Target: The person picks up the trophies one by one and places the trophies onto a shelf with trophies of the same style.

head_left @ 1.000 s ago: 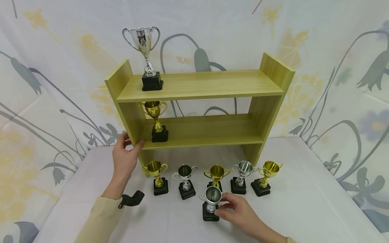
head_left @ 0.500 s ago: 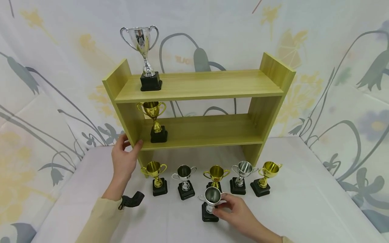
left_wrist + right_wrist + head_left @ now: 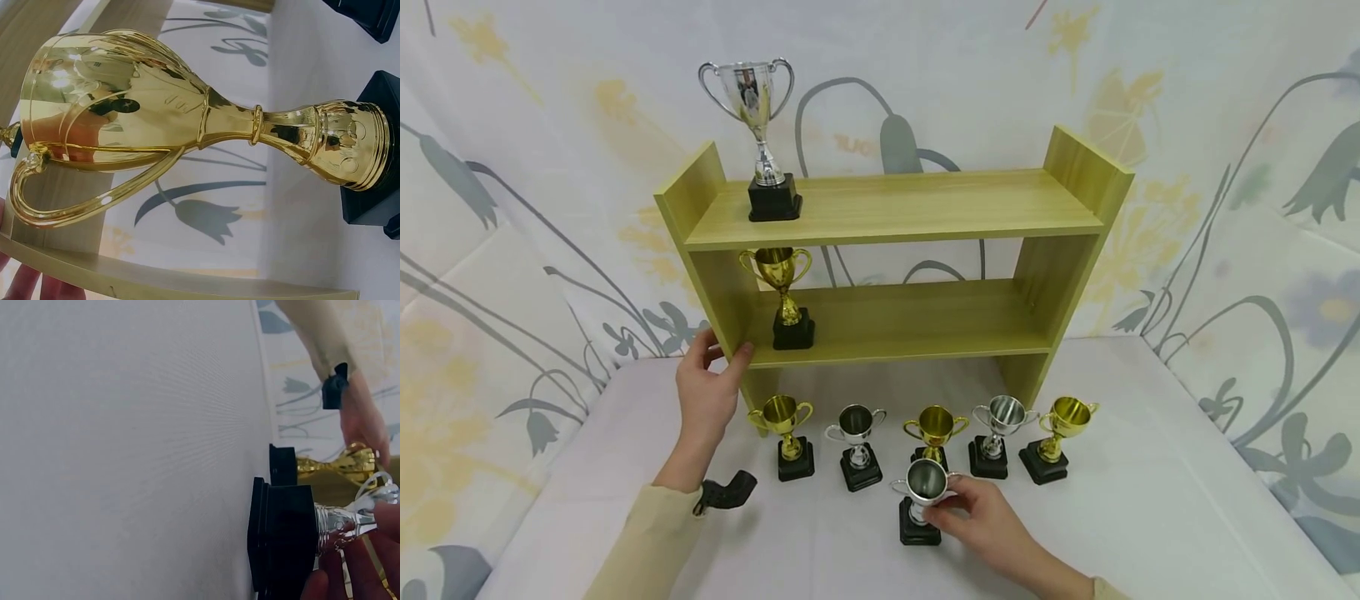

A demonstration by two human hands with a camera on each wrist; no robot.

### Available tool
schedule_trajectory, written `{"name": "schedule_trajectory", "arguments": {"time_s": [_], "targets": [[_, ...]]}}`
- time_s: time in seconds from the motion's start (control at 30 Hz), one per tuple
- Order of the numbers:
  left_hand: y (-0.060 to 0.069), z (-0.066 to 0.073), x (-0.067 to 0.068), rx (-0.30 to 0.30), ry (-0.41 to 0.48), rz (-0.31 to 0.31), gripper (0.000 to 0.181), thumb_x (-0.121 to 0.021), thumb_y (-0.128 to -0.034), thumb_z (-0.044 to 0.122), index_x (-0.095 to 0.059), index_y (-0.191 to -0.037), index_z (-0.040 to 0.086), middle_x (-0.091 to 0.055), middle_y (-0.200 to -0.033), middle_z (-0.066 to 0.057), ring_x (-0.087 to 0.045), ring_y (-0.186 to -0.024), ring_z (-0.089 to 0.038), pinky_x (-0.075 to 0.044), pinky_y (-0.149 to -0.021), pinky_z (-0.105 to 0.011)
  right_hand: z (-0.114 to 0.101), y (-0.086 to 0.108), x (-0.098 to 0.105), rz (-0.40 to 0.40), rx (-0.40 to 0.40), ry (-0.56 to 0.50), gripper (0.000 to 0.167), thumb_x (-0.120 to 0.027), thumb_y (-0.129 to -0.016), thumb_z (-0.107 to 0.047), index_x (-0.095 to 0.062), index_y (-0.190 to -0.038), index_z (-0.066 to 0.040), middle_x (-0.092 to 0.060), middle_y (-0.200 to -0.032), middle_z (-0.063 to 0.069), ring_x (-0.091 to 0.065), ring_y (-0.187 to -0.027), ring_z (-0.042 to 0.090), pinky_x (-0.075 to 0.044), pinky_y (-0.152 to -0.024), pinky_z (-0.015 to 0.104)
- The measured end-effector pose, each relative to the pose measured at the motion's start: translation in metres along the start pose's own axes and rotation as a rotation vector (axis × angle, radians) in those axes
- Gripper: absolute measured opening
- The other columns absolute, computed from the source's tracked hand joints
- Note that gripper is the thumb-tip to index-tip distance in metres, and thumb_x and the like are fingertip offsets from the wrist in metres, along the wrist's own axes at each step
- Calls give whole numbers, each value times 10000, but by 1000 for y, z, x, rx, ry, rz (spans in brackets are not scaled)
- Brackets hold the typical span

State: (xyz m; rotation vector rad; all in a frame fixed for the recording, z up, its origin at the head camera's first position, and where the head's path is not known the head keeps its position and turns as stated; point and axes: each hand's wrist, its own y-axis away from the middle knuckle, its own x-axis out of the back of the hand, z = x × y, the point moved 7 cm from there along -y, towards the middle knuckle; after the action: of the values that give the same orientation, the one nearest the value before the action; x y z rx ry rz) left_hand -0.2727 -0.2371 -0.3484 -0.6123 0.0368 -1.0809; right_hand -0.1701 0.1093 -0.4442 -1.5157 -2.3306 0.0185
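Observation:
My right hand (image 3: 988,521) pinches a small silver trophy (image 3: 927,482) by its stem and cup, in front of the row of small trophies. Its black base (image 3: 284,534) is at or just above the tabletop in the right wrist view; I cannot tell whether they touch. My left hand (image 3: 707,404) grips the left side panel of the wooden shelf (image 3: 880,329), thumb at the front edge. Close before the left wrist camera stands a gold trophy (image 3: 150,106). On the shelf's left end are a large silver trophy (image 3: 774,200) above and a gold trophy (image 3: 793,330) below.
Along the table before the shelf stand a gold trophy (image 3: 795,462), a silver trophy (image 3: 861,468), a gold trophy (image 3: 936,427), a silver trophy (image 3: 988,458) and a gold trophy (image 3: 1043,462). Patterned cloth (image 3: 970,83) hangs behind the shelf. White cloth (image 3: 1150,467) covers the table.
Both hands keep their holds, and the trophies and shelf stay in place. The view shifts slightly; nothing else visibly differs.

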Motion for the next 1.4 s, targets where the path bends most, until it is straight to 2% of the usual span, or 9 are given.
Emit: {"name": "schedule_trajectory", "arguments": {"time_s": [0.2,0.57,0.87,1.4], "targets": [[-1,1,0,10,28,3,401,-695,-932,163,-604,-1298,26,-619,-1191,-128,-537,-983,-117,-466,-681,-113,-2,-3,1,-5,11,30,195,-732,-879,-44,-705,-1056,34,-714,-1047,142,-672,-906,80,-555,-799,295],[4,-4,4,25,-6,11,410,-689,-938,170,-593,-1309,24,-614,-1177,-118,-536,-978,-121,-460,-681,-113,4,-6,1,-23,-55,34,235,-757,-867,-92,-714,-1064,27,-719,-1036,125,-681,-886,106,-553,-790,282],[5,-4,3,6,-8,13,395,-677,-942,157,-590,-1298,7,-611,-1175,-136,-537,-985,-134,-461,-693,-104,2,-5,1,-26,-18,19,234,-751,-867,-67,-705,-1057,62,-710,-1019,106,-673,-867,86,-559,-773,279],[1,0,-2,-21,-6,12,391,-670,-948,157,-587,-1295,-2,-607,-1171,-144,-544,-1007,-185,-455,-695,-98,12,-4,0,9,-156,23,262,-773,-853,-104,-720,-1093,-14,-691,-1055,78,-667,-880,126,-550,-757,253]]}}
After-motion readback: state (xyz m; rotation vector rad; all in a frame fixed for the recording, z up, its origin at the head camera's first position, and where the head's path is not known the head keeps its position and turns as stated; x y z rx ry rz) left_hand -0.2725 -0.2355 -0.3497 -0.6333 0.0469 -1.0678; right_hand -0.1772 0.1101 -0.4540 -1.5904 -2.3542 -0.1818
